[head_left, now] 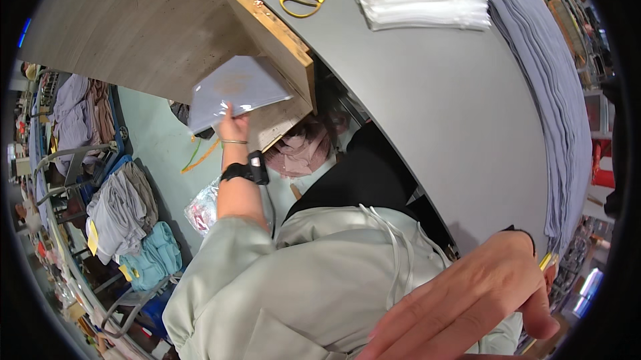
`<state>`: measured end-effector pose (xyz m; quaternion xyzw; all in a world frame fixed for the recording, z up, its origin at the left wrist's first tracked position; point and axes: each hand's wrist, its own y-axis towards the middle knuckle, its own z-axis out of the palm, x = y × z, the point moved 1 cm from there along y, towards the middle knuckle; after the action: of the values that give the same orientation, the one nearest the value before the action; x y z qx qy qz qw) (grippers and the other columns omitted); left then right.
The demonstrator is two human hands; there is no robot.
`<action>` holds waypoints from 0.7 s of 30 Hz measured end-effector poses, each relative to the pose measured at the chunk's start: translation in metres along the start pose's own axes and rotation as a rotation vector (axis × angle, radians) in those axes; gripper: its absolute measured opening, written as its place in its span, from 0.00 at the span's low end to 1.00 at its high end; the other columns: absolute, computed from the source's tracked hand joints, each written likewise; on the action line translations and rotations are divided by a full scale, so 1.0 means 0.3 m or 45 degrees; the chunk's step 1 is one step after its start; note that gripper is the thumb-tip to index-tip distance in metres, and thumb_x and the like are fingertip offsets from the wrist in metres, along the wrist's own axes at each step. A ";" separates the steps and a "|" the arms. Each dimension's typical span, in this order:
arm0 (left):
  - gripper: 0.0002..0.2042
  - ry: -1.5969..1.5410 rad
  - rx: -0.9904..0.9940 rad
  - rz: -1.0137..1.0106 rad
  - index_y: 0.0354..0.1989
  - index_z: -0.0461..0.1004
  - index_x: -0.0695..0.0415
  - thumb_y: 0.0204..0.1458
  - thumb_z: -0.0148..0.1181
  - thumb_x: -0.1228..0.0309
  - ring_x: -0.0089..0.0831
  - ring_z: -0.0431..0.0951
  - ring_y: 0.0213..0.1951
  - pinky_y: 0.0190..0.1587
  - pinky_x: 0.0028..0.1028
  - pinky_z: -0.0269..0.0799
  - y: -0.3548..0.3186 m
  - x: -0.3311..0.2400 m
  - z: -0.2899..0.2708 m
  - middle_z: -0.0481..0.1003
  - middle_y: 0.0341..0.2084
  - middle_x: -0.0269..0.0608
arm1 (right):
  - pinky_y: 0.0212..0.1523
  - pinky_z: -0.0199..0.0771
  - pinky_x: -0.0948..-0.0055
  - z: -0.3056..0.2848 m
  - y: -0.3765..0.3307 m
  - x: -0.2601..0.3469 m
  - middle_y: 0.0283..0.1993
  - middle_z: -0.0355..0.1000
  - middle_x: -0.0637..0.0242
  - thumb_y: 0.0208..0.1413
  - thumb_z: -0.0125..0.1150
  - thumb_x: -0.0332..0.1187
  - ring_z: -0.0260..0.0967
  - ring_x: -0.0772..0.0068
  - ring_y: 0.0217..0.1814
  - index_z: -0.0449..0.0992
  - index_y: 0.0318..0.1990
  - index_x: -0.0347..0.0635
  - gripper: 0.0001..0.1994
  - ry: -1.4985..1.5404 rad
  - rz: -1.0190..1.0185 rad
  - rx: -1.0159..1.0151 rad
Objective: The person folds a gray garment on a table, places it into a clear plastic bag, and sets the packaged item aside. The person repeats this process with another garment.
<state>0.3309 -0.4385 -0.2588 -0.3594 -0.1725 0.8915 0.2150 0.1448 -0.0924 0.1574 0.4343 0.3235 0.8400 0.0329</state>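
My left hand (233, 124) reaches out over the wooden box's near edge and pinches the lower edge of a flat, clear-bagged lavender-grey garment (244, 83). The shiny plastic bag catches light along that edge, and the thumb is hidden. Close to the camera, at the lower right, my right hand (461, 296) is held in front of my body with its fingers stretched out and nothing in it. Its fingertips are partly cut off by the frame's lower edge.
On the grey table (441, 106) lie gold-handled scissors (302, 0), a stack of plastic bags (427, 0) and a long row of folded lavender garments (534, 53). A wooden bin (133, 20) adjoins it. Carts with grey trousers (120, 210) and teal cloth (155, 253) stand left.
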 end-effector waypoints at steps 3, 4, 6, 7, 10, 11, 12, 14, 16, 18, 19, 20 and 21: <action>0.20 0.069 -0.391 -0.367 0.54 0.64 0.59 0.60 0.50 0.59 0.41 0.68 0.57 0.55 0.48 0.67 -0.001 0.205 -0.138 0.69 0.53 0.44 | 0.56 0.65 0.49 -0.050 0.048 -0.031 0.56 0.59 0.25 0.51 0.40 0.73 0.61 0.32 0.59 0.55 0.56 0.07 0.57 0.046 0.032 -0.017; 0.22 0.013 -0.459 -0.386 0.57 0.61 0.60 0.61 0.49 0.57 0.41 0.66 0.58 0.56 0.48 0.66 -0.001 0.256 -0.178 0.66 0.56 0.44 | 0.57 0.65 0.49 -0.065 0.062 -0.038 0.57 0.59 0.25 0.50 0.40 0.73 0.61 0.32 0.59 0.55 0.56 0.06 0.58 0.063 0.042 -0.029; 0.26 -0.076 -0.675 -0.428 0.63 0.50 0.60 0.62 0.45 0.58 0.44 0.65 0.59 0.57 0.49 0.64 0.010 0.323 -0.242 0.61 0.60 0.48 | 0.57 0.65 0.50 -0.094 0.084 -0.056 0.57 0.58 0.25 0.49 0.40 0.74 0.60 0.32 0.60 0.54 0.56 0.06 0.59 0.093 0.068 -0.041; 0.26 -0.107 -0.684 -0.428 0.63 0.50 0.60 0.62 0.45 0.59 0.44 0.65 0.59 0.57 0.49 0.64 0.021 0.337 -0.265 0.61 0.60 0.50 | 0.57 0.65 0.50 -0.105 0.093 -0.063 0.57 0.58 0.25 0.49 0.39 0.74 0.60 0.32 0.60 0.54 0.56 0.06 0.59 0.106 0.077 -0.050; 0.24 -0.170 -0.727 -0.421 0.63 0.51 0.60 0.62 0.43 0.62 0.48 0.66 0.58 0.57 0.48 0.64 0.075 0.336 -0.291 0.61 0.58 0.57 | 0.58 0.64 0.51 -0.140 0.113 -0.097 0.57 0.58 0.25 0.48 0.38 0.75 0.60 0.31 0.60 0.54 0.56 0.06 0.60 0.145 0.133 -0.016; 0.23 -0.154 -0.680 -0.406 0.62 0.53 0.60 0.62 0.43 0.63 0.47 0.66 0.58 0.57 0.48 0.64 0.097 0.329 -0.291 0.61 0.58 0.55 | 0.58 0.64 0.51 -0.148 0.122 -0.106 0.57 0.58 0.24 0.48 0.38 0.75 0.61 0.31 0.59 0.54 0.56 0.06 0.60 0.170 0.155 -0.030; 0.22 -0.144 -0.653 -0.403 0.62 0.54 0.59 0.61 0.44 0.63 0.46 0.66 0.58 0.57 0.47 0.64 0.119 0.322 -0.288 0.62 0.58 0.53 | 0.58 0.64 0.51 -0.157 0.134 -0.114 0.57 0.58 0.24 0.48 0.38 0.75 0.61 0.31 0.59 0.54 0.56 0.06 0.60 0.196 0.176 -0.045; 0.21 -0.100 -0.619 -0.405 0.61 0.56 0.58 0.61 0.44 0.64 0.44 0.66 0.58 0.58 0.47 0.63 0.153 0.313 -0.278 0.62 0.58 0.49 | 0.57 0.65 0.51 -0.176 0.159 -0.123 0.56 0.59 0.23 0.48 0.38 0.75 0.61 0.31 0.58 0.54 0.56 0.06 0.60 0.238 0.208 -0.066; 0.20 -0.007 -0.608 -0.379 0.60 0.59 0.58 0.61 0.46 0.65 0.42 0.64 0.59 0.59 0.48 0.61 0.168 0.297 -0.269 0.63 0.58 0.43 | 0.57 0.65 0.51 -0.198 0.180 -0.122 0.54 0.59 0.23 0.49 0.38 0.75 0.62 0.31 0.58 0.55 0.56 0.06 0.59 0.273 0.217 -0.058; 0.21 0.011 -0.564 -0.427 0.61 0.59 0.56 0.60 0.48 0.66 0.39 0.61 0.62 0.61 0.49 0.58 0.165 0.287 -0.259 0.62 0.60 0.36 | 0.55 0.66 0.50 -0.207 0.192 -0.124 0.54 0.60 0.22 0.49 0.38 0.75 0.63 0.31 0.57 0.55 0.56 0.06 0.59 0.302 0.216 -0.105; 0.21 0.066 -0.514 -0.426 0.61 0.58 0.56 0.60 0.48 0.67 0.38 0.60 0.63 0.62 0.50 0.56 0.162 0.283 -0.252 0.62 0.60 0.33 | 0.55 0.67 0.50 -0.201 0.194 -0.125 0.53 0.60 0.22 0.50 0.38 0.74 0.63 0.30 0.57 0.55 0.56 0.06 0.59 0.311 0.217 -0.165; 0.18 0.046 -0.505 -0.436 0.58 0.62 0.56 0.59 0.50 0.67 0.38 0.61 0.62 0.60 0.50 0.58 0.160 0.281 -0.244 0.64 0.55 0.31 | 0.54 0.67 0.50 -0.205 0.190 -0.130 0.53 0.60 0.22 0.50 0.38 0.74 0.63 0.30 0.56 0.55 0.56 0.06 0.58 0.302 0.207 -0.167; 0.15 0.067 -0.479 -0.431 0.54 0.65 0.55 0.59 0.51 0.68 0.39 0.63 0.60 0.58 0.51 0.59 0.156 0.278 -0.237 0.66 0.51 0.29 | 0.54 0.67 0.49 -0.204 0.183 -0.132 0.53 0.60 0.22 0.51 0.38 0.73 0.63 0.30 0.56 0.55 0.55 0.06 0.58 0.293 0.198 -0.169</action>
<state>0.3154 -0.4250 -0.3763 -0.3821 -0.3876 0.7853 0.2950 0.1359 -0.1805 0.1355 0.3558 0.2341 0.9038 -0.0409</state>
